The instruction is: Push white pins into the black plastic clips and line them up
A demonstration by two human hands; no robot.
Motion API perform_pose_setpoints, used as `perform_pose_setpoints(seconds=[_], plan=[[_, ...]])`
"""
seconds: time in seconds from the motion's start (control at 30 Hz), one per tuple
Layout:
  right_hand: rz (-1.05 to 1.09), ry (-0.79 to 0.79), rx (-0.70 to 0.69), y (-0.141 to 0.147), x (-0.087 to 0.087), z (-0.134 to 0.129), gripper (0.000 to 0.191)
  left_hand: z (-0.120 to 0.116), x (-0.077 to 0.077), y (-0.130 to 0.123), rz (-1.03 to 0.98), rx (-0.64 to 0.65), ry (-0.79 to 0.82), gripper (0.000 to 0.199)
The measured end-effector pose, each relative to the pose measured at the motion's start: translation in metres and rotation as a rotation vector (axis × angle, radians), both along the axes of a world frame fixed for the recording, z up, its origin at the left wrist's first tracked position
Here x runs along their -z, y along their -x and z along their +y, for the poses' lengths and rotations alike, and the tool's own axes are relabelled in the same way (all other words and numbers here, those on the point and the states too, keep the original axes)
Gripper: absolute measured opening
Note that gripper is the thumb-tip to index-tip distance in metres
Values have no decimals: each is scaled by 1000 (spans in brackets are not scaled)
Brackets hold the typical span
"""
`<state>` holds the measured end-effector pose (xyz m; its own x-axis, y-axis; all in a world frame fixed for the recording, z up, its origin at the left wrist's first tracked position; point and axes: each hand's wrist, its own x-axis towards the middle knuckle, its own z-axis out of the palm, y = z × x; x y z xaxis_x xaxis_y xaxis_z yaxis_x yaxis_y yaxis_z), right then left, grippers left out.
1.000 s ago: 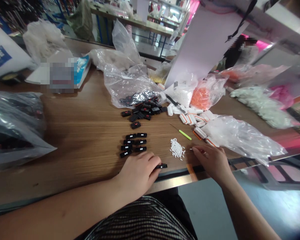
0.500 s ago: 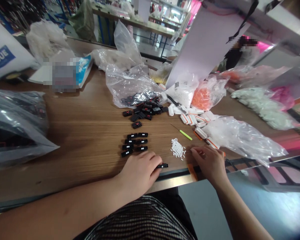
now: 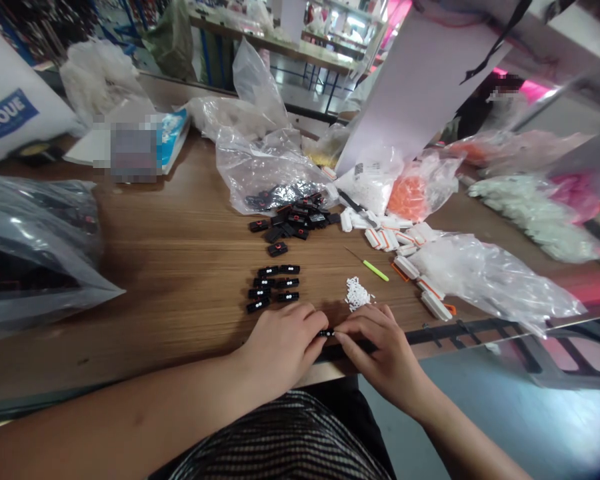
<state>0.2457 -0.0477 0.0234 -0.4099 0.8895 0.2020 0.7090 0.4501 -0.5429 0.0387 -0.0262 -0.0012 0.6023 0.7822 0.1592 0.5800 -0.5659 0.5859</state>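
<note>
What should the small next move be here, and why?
Probably a light press with the fingers of the right hand on the black part in the left hand, to seat a white peg like those in the pile: those fingers are at the part, and black pieces laid out nearby show paired white dots. Whether a peg is pinched is hard to see.

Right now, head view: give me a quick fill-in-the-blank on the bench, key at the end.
1. The left hand holds a small ____ block.
2. The loose pegs heaped beyond the right hand are ____.
3. The thin-tipped tool's handle is ____.
4. The dotted blocks lie in ____ columns.
Missing: black; white; green; two.
</note>
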Motion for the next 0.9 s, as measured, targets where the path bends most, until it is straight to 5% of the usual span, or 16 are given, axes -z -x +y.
perform_pose_setpoints(seconds=[0.9], plan=[[-101,-180,-22,6,-1,-8,13,1,0,0,0,-9,4,2]])
